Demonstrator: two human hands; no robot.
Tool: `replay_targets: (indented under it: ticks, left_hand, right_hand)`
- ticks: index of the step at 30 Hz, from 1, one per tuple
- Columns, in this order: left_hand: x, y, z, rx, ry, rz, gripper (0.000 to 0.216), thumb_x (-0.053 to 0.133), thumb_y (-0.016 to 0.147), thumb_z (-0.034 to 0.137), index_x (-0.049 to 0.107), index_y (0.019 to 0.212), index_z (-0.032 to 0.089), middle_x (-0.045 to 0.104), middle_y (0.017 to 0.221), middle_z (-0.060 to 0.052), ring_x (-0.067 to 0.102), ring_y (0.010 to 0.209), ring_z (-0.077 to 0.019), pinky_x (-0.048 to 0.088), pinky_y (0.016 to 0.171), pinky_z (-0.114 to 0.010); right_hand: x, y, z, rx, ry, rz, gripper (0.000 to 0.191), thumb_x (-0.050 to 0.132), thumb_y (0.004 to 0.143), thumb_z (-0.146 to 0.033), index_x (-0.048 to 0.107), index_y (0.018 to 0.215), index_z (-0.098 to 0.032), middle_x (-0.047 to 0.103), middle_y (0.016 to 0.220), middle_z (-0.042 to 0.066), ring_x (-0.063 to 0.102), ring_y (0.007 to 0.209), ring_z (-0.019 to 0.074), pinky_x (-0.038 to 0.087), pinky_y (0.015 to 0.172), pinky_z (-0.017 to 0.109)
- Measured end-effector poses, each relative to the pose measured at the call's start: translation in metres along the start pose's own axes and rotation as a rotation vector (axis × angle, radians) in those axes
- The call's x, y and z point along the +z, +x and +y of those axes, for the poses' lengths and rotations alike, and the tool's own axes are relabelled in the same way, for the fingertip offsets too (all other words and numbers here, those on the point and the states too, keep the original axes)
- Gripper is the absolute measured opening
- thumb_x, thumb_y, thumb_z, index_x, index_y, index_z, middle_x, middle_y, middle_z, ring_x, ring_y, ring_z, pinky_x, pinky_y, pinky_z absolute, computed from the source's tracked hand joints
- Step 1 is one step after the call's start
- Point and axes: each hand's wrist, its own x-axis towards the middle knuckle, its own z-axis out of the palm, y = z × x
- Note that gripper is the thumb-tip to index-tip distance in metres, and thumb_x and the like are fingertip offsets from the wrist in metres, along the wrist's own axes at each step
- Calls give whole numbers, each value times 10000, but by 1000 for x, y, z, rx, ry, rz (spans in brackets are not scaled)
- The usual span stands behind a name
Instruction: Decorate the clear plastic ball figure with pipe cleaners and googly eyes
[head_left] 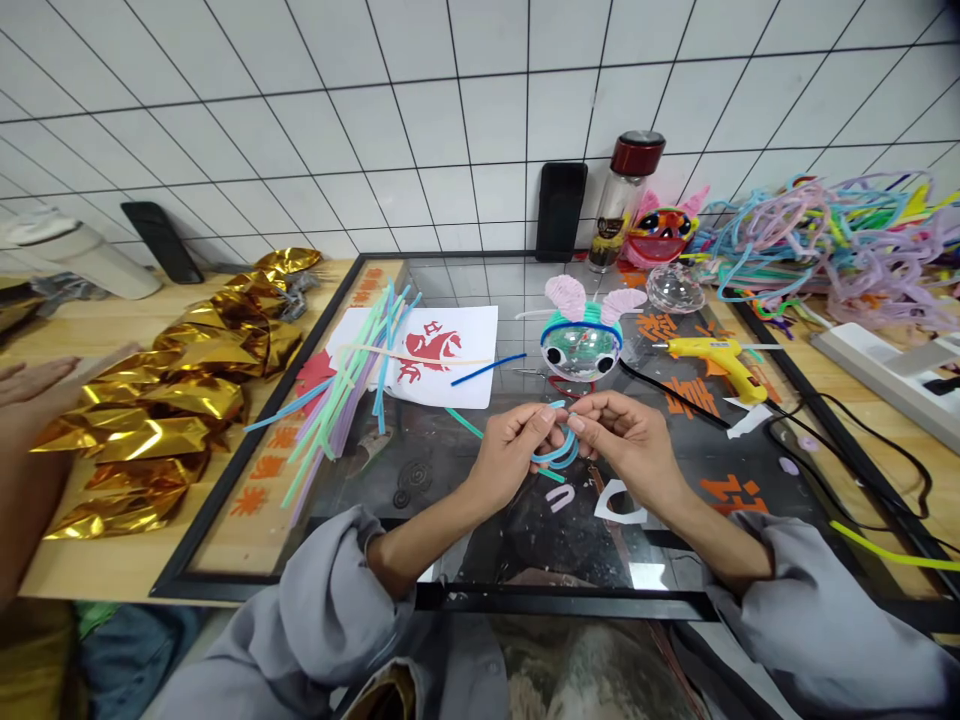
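Note:
Between my two hands is a light blue pipe cleaner (559, 458), bent into loops. My left hand (517, 445) pinches it from the left, and my right hand (619, 435) pinches it close by, fingertips nearly touching. Just beyond my hands stands a craft animal head (581, 335) with pink ears, a green fuzzy top, a clear front and black-and-white eyes. Below my fingers lie a small lilac U-shaped piece (559, 498) and a white paper scrap (620, 502) with a cutout. A dark blue pipe cleaner (489, 369) rests to the left.
Pipe cleaners (352, 385) lie over white paper (472, 330) at left. A yellow glue gun (716, 362) with a black cord sits at right. Behind are a glass bottle (619, 215), a pink craft head (660, 235) and tangled pipe cleaners (825, 240). Another person's arm (30, 440) is beside gold foil (180, 380).

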Motion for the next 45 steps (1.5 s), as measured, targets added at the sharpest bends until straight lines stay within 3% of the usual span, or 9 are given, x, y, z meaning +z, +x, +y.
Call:
replay_targets:
  ticks: [10,14,18,24,33,39,42,45]
  left_hand:
    - [0,-4,11,27,152,-1,432,496,923,542,617,791,149,527,642,21,446,533,-83,388,480,-195]
    - [1,-4,13,73,252,-24,458,475,939,512,526,650,161,454,589,35,420,530,-84,364,527,-217]
    - [1,-4,11,92,295,-62,469,454,949,509,493,630,168,416,583,37,414,539,-90,338,539,-230]
    - [0,-4,9,133,324,-123,473,424,972,476,453,611,171,391,572,41,399,543,-88,320,551,-231]
    - [1,-4,10,151,329,-150,494,428,964,497,488,604,164,430,578,30,420,552,-92,334,555,-229]
    - [1,-3,10,17,178,-108,420,534,905,539,652,877,138,580,645,12,478,513,-78,367,482,-196]
    - [1,-3,10,-24,114,-76,436,570,874,557,655,835,131,651,689,-19,501,495,-71,393,455,-186]
    - [0,-3,12,6,134,-102,434,554,889,542,632,738,142,623,605,-2,501,461,-68,400,452,-183]
  right_hand:
    - [-5,5,-4,84,62,-109,380,847,624,-501,684,739,-177,635,546,-6,557,472,104,472,459,228]
    - [-8,5,0,-113,-79,-61,285,802,702,-461,699,709,-195,627,648,6,554,588,119,470,546,254]
    - [-10,5,3,-250,-157,-28,196,768,759,-404,719,718,-218,619,761,30,567,727,158,466,618,281]
    - [-10,4,6,-201,-94,-47,167,770,763,-361,706,732,-210,654,762,28,586,727,159,465,649,290]
    - [-6,2,3,-126,-45,-7,263,831,682,-401,662,709,-201,623,620,-6,530,564,116,448,550,258]
    - [-11,6,-3,-109,116,119,322,884,593,-366,616,676,-207,618,628,-23,527,571,99,437,536,232]
    - [-14,7,-8,-88,253,126,357,901,558,-321,579,663,-207,599,612,-42,501,550,83,408,519,216]
    - [-16,7,-14,-37,359,81,425,916,520,-294,518,645,-212,567,565,-59,451,497,72,346,471,209]
